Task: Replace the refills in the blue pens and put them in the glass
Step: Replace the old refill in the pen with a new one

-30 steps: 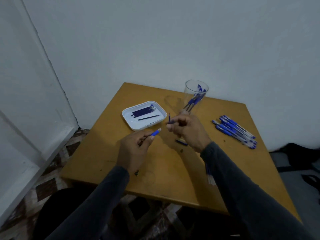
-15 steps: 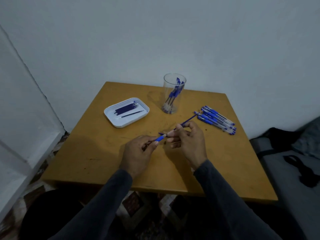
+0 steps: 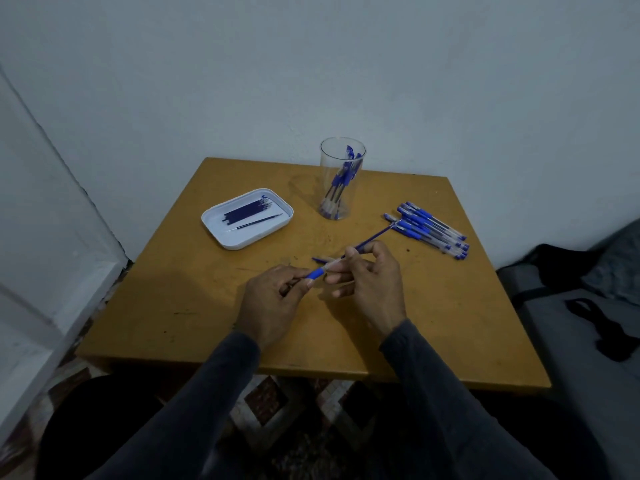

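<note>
Over the middle of the wooden table [image 3: 194,306], my left hand [image 3: 273,303] grips the blue-grip end of a pen barrel [image 3: 320,271]. My right hand [image 3: 372,282] pinches a thin blue refill [image 3: 372,239] that sticks out of the barrel toward the far right. A small blue pen part [image 3: 320,260] lies on the table just behind my hands. A clear glass [image 3: 341,183] at the back holds a few blue pens. A pile of blue pens [image 3: 433,230] lies at the right. A white tray [image 3: 247,218] at the left holds dark refills.
White walls close in behind and to the left of the table. A grey seat with dark cloth [image 3: 588,306] stands to the right. Patterned floor tiles [image 3: 273,396] show under the table's front edge.
The refill, first held upright apart from the barrel, now runs into the barrel and has slid slightly further in. The camera view has shifted, with the table objects sitting further left.
</note>
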Available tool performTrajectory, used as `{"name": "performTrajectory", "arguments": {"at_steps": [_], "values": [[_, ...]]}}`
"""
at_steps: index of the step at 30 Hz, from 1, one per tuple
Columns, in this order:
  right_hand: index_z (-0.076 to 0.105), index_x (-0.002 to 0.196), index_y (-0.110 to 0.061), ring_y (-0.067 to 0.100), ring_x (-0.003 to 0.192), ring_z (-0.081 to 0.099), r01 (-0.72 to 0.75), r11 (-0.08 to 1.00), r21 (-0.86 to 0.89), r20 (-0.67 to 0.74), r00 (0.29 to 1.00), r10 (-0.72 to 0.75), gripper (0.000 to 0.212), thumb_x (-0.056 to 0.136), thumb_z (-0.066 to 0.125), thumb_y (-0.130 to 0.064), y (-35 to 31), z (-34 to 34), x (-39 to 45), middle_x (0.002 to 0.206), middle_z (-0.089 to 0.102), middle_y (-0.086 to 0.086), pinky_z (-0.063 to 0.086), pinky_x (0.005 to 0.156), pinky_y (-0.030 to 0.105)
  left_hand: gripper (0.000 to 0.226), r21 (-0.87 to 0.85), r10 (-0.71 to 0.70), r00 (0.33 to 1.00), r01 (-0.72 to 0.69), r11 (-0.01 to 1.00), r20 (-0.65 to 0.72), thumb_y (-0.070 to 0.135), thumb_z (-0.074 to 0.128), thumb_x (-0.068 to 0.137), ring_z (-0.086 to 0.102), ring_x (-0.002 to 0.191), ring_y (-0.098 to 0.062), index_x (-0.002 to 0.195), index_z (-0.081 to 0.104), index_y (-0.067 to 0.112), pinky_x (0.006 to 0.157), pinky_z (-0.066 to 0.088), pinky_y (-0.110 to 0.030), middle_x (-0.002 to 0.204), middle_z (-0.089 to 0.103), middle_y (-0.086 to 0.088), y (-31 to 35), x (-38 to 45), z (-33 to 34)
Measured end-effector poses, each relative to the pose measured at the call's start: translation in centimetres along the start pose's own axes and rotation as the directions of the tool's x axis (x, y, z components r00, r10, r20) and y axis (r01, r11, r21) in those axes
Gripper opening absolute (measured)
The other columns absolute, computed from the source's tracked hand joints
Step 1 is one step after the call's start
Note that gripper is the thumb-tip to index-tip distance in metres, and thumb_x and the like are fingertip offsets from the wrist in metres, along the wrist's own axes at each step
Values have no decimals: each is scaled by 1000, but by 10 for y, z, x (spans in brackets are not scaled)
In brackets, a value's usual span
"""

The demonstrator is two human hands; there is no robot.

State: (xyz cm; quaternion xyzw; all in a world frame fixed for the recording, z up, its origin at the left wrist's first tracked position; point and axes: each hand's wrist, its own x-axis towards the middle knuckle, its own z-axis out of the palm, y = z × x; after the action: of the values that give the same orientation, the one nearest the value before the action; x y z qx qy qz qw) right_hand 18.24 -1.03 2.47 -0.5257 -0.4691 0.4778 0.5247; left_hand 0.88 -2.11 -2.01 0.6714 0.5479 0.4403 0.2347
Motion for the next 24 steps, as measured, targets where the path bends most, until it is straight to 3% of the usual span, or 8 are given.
{"name": "performTrajectory", "arguments": {"at_steps": [7,11,13,16,19,21,23,24], "values": [[63,105,-1,28,75,73,-64,997,43,57,996,62,18,101,62,-19,0,-1,0,90,77,13,58,50,33,19,-11,1,1000,-1,1000,11,26,69,94,61,75,0,112,75,26,67,44,-14,87,66,18,-1,-1,-2],[62,103,-2,21,63,67,-105,989,101,-43,993,110,25,103,59,-27,-3,-2,2,89,74,14,52,43,30,19,-30,-15,1000,15,999,8,26,69,94,60,74,0,113,75,27,68,45,-15,87,67,17,2,-1,-1],[63,98,-2,18,59,62,-96,995,35,-43,994,98,20,102,61,-22,-2,-4,2,87,73,14,46,40,27,20,-22,-21,1000,22,1000,13,26,69,94,59,75,0,113,74,27,69,46,-16,88,66,18,2,-1,-1],[72,94,-5,12,51,56,-133,982,-135,91,985,146,24,97,69,-29,-4,-4,0,80,73,9,39,38,24,20,-24,-23,999,23,999,28,27,68,95,59,76,0,114,74,25,70,46,-19,90,67,15,1,-1,-2],[74,96,-7,11,46,52,-212,969,-125,106,968,226,37,99,62,-42,-6,-1,-2,84,74,7,37,35,23,21,-18,-26,1000,27,999,17,28,68,94,60,77,1,114,74,25,71,49,-21,91,67,17,0,-1,-2],[72,96,-14,12,53,55,-233,965,-120,-16,972,233,34,105,52,-41,-3,1,0,90,74,7,41,38,24,21,-23,-34,999,35,999,6,28,68,95,60,78,2,114,74,25,72,50,-21,92,67,18,-1,-2,-1],[68,95,-26,8,68,61,-164,915,-369,-102,986,135,21,106,50,-30,3,1,5,94,71,0,54,56,27,20,-28,-33,999,33,999,-1,27,68,95,60,78,2,114,75,24,72,51,-22,93,67,18,-2,-2,-2],[68,97,-29,6,80,61,-95,845,-526,-80,995,62,18,105,53,-24,5,1,7,99,70,-5,56,69,27,20,-27,-30,1000,30,999,-3,27,68,95,60,79,2,114,74,23,72,51,-22,93,67,18,-2,-1,-1]]}}
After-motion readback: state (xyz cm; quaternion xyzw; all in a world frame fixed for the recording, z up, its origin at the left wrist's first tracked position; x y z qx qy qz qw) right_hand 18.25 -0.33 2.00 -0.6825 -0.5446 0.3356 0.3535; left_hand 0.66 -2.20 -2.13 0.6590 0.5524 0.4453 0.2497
